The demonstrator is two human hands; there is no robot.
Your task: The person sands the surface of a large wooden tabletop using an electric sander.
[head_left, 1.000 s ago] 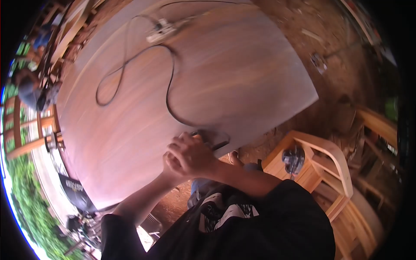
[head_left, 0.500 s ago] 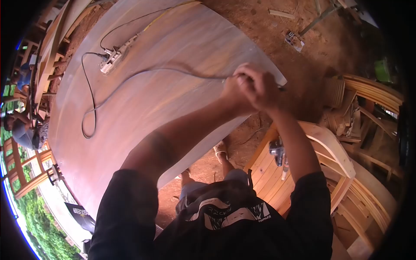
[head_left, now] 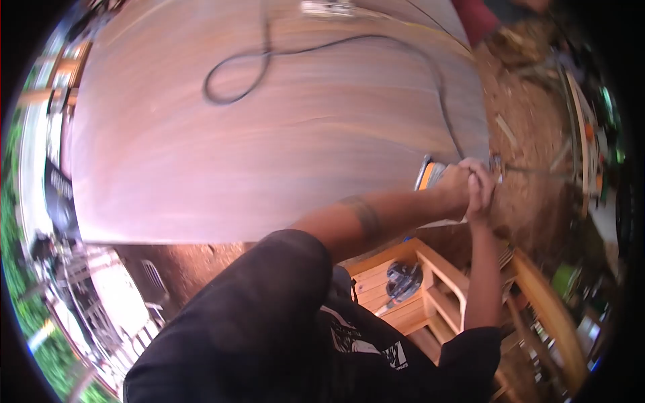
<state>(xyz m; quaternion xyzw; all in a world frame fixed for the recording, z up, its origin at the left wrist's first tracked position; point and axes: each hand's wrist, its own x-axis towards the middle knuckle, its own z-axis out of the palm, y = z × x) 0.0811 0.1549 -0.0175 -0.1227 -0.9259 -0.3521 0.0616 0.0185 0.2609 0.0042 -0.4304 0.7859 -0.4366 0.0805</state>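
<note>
A corded sander point(head_left: 431, 175) with a grey and orange body sits at the right edge of a broad wooden tabletop point(head_left: 201, 154). My left hand point(head_left: 451, 186) is wrapped round its body, hiding much of it. Pressed close against the left, my right hand point(head_left: 480, 183) is closed at the tool's rear end, where the dark cord point(head_left: 443, 101) runs out. This cord loops back across the tabletop. My fingers cover the sander's grip, and motion smears the outlines a little.
A white power strip point(head_left: 328, 8) lies at the tabletop's far edge. Below, a dark power tool point(head_left: 403, 281) rests on a slatted wooden piece of furniture point(head_left: 366, 285). Bare earth point(head_left: 531, 134) with wood scraps borders the right side. Part of a vehicle point(head_left: 121, 289) shows at lower left.
My view has turned, so the tabletop and power strip appear swung round. Both hands have shifted lower and rightward in the picture, and the sander's orange front has come into sight.
</note>
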